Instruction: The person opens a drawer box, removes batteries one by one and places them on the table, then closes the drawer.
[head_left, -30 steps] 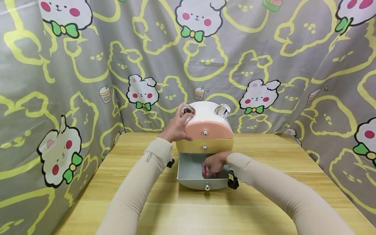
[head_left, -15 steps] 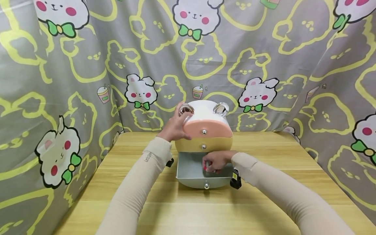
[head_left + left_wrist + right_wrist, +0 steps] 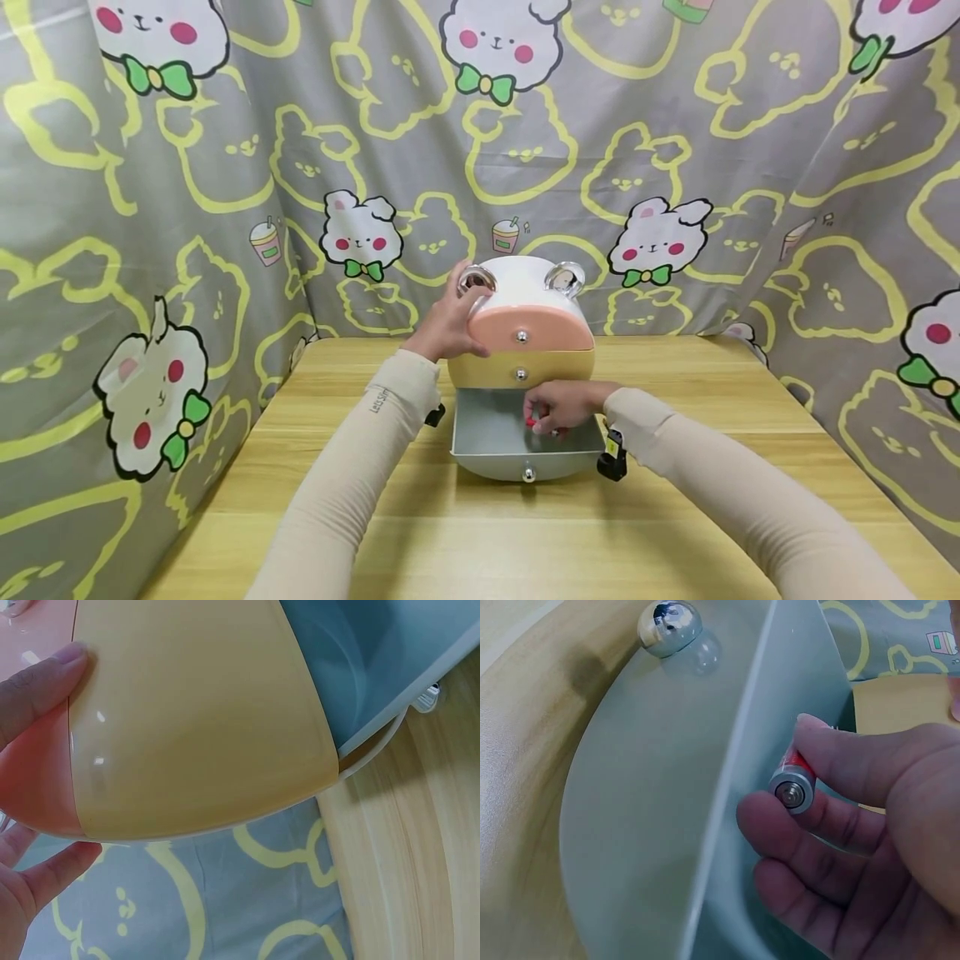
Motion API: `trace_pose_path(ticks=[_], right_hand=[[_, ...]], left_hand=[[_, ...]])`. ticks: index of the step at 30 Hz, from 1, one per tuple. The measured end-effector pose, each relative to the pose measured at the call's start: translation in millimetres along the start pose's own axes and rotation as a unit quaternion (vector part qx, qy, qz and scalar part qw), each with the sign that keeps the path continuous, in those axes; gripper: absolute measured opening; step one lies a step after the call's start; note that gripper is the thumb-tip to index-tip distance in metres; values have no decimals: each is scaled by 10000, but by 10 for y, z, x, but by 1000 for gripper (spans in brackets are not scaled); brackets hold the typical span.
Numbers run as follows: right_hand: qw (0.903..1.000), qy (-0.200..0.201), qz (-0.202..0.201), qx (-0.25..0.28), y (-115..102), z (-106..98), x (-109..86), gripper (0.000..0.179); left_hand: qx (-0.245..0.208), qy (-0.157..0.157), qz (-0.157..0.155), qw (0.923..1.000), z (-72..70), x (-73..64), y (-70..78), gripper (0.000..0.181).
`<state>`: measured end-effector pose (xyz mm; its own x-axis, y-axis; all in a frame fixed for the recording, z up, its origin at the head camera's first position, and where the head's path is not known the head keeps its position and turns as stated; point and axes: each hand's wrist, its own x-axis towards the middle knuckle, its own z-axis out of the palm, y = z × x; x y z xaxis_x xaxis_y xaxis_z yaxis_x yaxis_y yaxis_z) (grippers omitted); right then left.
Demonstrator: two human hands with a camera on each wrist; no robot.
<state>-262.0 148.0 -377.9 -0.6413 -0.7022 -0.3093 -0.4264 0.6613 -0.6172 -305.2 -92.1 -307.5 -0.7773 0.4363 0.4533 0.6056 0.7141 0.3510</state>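
Note:
A small drawer cabinet (image 3: pixel 528 283) with a white top, silver ears and pink, yellow and grey-blue drawers stands on the table. My left hand (image 3: pixel 447 323) grips its upper left side. In the left wrist view the thumb (image 3: pixel 41 690) lies on the pink drawer front, with other fingers around the side. Over the pulled-out bottom drawer (image 3: pixel 480 467), my right hand (image 3: pixel 562 402) pinches a red and silver battery (image 3: pixel 793 787) between thumb and fingers. One metal end of the battery faces the right wrist camera. The drawer's floor is partly hidden by this hand.
The wooden table (image 3: pixel 480 550) extends in front of and to both sides of the cabinet. A patterned grey curtain (image 3: pixel 420 158) hangs behind it and at both sides. A round silver knob (image 3: pixel 669 628) sticks out from the bottom drawer's front.
My right hand has shifted slightly right and away from me within the drawer, and the battery's red part has turned more level. The left hand keeps its place on the cabinet.

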Motion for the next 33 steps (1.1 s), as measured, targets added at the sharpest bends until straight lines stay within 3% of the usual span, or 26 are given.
trace_pose_path(ticks=[9, 19, 33], right_hand=[[9999, 17, -114, 60, 33, -37, -85, 10], [9997, 138, -181, 107, 110, -132, -197, 9], [9975, 455, -50, 535, 234, -286, -402, 11]], left_hand=[[-29, -14, -89, 10000, 22, -44, -30, 91], [-26, 38, 49, 10000, 14, 0, -25, 90], [-65, 17, 43, 10000, 4, 14, -24, 91]])
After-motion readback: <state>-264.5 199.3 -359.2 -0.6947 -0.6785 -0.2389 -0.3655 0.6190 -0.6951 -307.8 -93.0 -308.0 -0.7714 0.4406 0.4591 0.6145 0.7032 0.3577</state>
